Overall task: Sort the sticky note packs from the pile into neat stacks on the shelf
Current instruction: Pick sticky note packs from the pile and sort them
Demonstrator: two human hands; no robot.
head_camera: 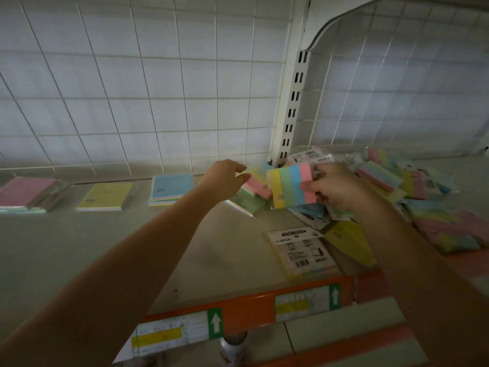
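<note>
Nearest us lay a face-down cellophane-wrapped yellow pack [301,251], its label reading "STICKY NOTE". Beyond it, our right hand [334,185] pinched a striped yellow, green, blue and pink pack [292,185] upright over the jumbled pile [412,186]. We judged it light, stiff, slippery; best gripped by its edges. Our left hand [225,178] reached forward, half-open, empty. Three neat stacks [105,197] sat farther left on the grey shelf [79,247].

Stacks [105,199] lie left of the pile [412,192] on the shelf [79,250].
</note>
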